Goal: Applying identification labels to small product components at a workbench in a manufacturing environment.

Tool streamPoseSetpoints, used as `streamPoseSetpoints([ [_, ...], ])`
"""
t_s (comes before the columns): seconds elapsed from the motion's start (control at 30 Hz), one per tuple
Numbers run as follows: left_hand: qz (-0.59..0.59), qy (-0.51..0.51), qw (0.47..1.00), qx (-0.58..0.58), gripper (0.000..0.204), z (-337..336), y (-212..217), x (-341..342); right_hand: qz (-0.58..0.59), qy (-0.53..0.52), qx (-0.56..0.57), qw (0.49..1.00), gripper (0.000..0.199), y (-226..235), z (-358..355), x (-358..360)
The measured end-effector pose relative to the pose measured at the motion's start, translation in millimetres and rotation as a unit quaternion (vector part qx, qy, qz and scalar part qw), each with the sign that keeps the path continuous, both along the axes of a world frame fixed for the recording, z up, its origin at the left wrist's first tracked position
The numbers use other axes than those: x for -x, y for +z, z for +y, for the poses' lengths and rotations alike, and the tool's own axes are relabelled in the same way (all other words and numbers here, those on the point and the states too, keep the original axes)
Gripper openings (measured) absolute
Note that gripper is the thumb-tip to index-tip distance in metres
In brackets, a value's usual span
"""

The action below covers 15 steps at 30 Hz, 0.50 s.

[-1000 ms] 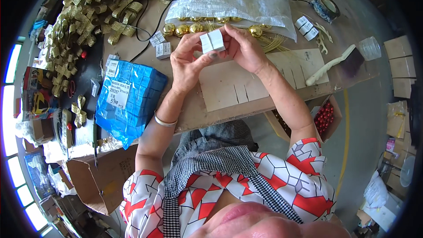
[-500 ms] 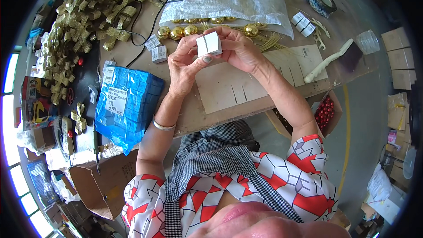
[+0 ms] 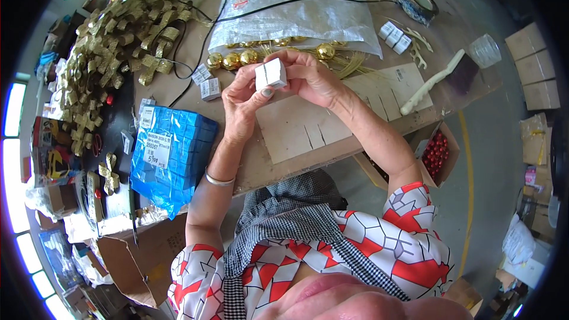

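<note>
Both hands hold a small stack of white paper tags (image 3: pixel 271 74) with a dark tie around its middle. My left hand (image 3: pixel 242 105) grips it from the left, thumb along its lower edge. On the other side my right hand (image 3: pixel 315 80) has its fingers closed at the stack's right and far edge. Similar banded stacks lie just left of my hands, the nearest a tag stack (image 3: pixel 210 89) with printing on it. Below the held stack lies a flat sheet of cardboard (image 3: pixel 299 136) with dark slits. Gold balls (image 3: pixel 249 57) on wiry stems sit right behind my hands.
A white woven bag (image 3: pixel 284 26) covers the far middle. At left are a blue plastic-wrapped pack (image 3: pixel 204 142) and piled gold glitter bows (image 3: pixel 118 41). To the right lie a tape roll (image 3: pixel 418 6), a white-handled brush (image 3: pixel 431 86) and, below the table edge, a box of red berries (image 3: pixel 435 155).
The whole view has shifted slightly, so the table appears a little lower and further left. Both hands keep hold of the tag stack, with little change in grip.
</note>
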<state>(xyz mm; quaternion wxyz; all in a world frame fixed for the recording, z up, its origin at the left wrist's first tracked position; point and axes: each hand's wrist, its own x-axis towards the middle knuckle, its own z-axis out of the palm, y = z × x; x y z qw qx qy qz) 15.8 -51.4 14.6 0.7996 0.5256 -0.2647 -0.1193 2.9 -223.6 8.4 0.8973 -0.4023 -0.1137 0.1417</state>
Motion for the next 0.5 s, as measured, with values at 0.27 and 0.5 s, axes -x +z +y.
streamPoseSetpoints([
  [0.27, 0.024, -0.023, 0.999, 0.019, 0.042, 6, 1, -2, 0.006, 0.027, -0.007, 1.000, 0.034, 2, 7, 2],
  [0.5, -0.004, -0.003, 1.000, -0.010, 0.038, 3, 1, -1, 0.015, -0.008, -0.011, 1.000, 0.026, 7, 6, 3],
])
